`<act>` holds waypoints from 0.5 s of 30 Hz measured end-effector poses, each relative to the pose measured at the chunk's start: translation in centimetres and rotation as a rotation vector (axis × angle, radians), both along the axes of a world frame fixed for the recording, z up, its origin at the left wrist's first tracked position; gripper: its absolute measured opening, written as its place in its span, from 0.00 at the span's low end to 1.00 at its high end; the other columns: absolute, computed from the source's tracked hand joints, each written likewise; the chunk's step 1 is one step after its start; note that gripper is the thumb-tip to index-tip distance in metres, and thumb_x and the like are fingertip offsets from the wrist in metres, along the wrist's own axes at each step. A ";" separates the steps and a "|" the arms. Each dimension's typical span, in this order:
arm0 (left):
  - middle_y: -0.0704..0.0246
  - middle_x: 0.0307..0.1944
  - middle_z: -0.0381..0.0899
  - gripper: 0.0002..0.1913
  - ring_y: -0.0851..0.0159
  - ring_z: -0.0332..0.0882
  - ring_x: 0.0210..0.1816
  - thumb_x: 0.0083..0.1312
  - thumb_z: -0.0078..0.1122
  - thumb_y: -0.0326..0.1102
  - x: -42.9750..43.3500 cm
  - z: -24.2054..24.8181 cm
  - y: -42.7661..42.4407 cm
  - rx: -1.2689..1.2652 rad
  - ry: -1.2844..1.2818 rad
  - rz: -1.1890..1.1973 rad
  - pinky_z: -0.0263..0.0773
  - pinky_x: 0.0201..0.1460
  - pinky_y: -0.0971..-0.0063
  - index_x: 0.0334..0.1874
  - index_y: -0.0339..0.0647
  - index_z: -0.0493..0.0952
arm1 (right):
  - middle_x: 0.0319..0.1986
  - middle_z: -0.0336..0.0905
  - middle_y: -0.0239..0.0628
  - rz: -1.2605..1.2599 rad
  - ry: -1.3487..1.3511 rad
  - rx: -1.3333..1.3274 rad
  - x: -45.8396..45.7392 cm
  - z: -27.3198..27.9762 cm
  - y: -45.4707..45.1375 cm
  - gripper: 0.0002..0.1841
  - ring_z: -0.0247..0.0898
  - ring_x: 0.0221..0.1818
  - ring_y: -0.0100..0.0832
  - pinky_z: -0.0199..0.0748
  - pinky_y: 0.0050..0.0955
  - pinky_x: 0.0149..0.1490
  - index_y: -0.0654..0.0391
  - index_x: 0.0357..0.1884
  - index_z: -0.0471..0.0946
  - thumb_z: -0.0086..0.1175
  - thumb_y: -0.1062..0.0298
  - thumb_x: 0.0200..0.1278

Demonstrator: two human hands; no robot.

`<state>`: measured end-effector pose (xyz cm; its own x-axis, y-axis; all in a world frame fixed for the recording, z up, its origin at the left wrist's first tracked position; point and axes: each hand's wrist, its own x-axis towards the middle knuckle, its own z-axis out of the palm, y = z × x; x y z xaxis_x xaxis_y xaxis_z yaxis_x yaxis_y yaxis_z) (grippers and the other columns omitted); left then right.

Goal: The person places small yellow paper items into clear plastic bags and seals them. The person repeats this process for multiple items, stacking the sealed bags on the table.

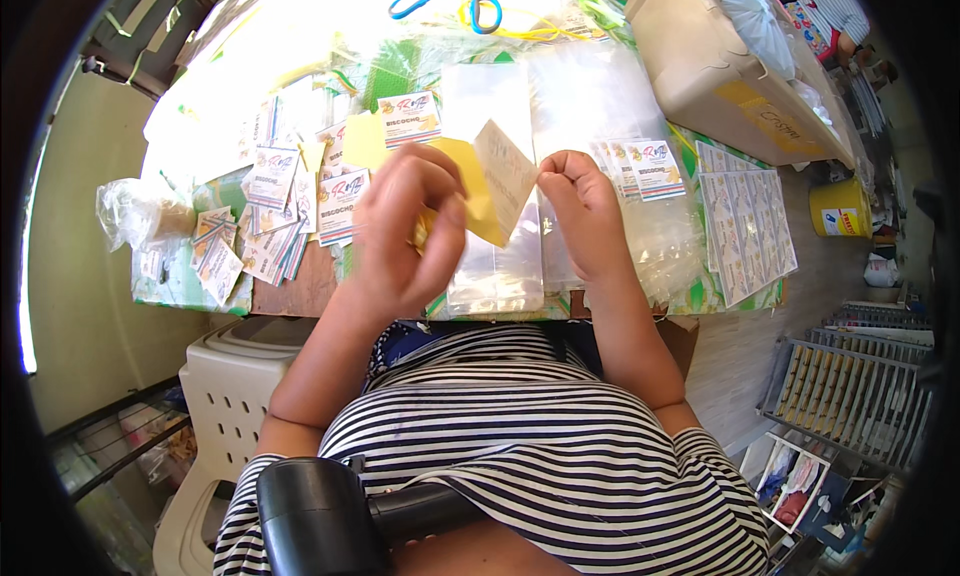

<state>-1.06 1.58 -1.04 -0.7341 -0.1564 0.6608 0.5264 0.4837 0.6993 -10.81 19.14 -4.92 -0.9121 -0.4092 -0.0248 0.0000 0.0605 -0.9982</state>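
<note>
My right hand point(585, 208) pinches the corner of a paper sticker label point(504, 167) between thumb and fingertips. Its print shows faintly through the back, and yellow backing paper point(480, 201) lies against its left side. My left hand point(409, 238), blurred, is beside the yellow paper with its fingers curled; whether it grips the paper cannot be told. Under the hands lies a stack of clear plastic bags point(495, 276). A printed label point(410, 118) rests beyond my left hand, and another label point(343, 207) sits just left of it.
Loose labels point(274, 178) pile up at the left by a plastic-wrapped roll point(169, 216). Blue-handled scissors point(486, 11) lie at the back. More clear bags point(592, 88), several labels point(656, 171) and label sheets point(746, 223) are at right, near a large tan container point(731, 73).
</note>
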 end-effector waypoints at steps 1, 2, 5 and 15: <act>0.66 0.29 0.72 0.08 0.68 0.69 0.27 0.58 0.57 0.18 -0.2 -0.2 -0.6 0.057 -0.002 0.078 0.65 0.30 0.76 0.29 0.37 0.67 | 0.40 0.68 0.32 0.003 -0.060 -0.076 -0.2 0.1 0.3 0.07 0.62 0.37 0.21 0.65 0.20 0.44 0.60 0.34 0.77 0.55 0.67 0.61; 0.66 0.28 0.71 0.08 0.68 0.69 0.28 0.58 0.56 0.17 -0.4 -0.6 -1.0 0.070 -0.003 0.154 0.64 0.30 0.76 0.28 0.37 0.67 | 0.38 0.70 0.29 -0.008 -0.076 -0.101 -0.4 0.2 0.4 0.06 0.62 0.36 0.18 0.64 0.18 0.44 0.60 0.34 0.76 0.52 0.68 0.64; 0.67 0.29 0.70 0.05 0.65 0.70 0.31 0.59 0.51 0.17 -0.5 -1.0 -1.8 -0.002 0.019 0.409 0.67 0.36 0.75 0.32 0.35 0.71 | 0.34 0.71 0.27 0.004 -0.258 -0.297 -0.5 0.9 0.7 0.05 0.64 0.36 0.18 0.65 0.19 0.45 0.57 0.36 0.75 0.51 0.68 0.65; 0.67 0.42 0.72 0.07 0.78 0.67 0.25 0.56 0.68 0.25 0.0 -0.6 0.4 -0.075 -0.195 0.129 0.64 0.27 0.83 0.36 0.37 0.79 | 0.32 0.75 0.26 0.092 -0.428 -0.416 1.8 2.9 -1.4 0.06 0.71 0.38 0.19 0.71 0.23 0.43 0.55 0.41 0.74 0.50 0.65 0.69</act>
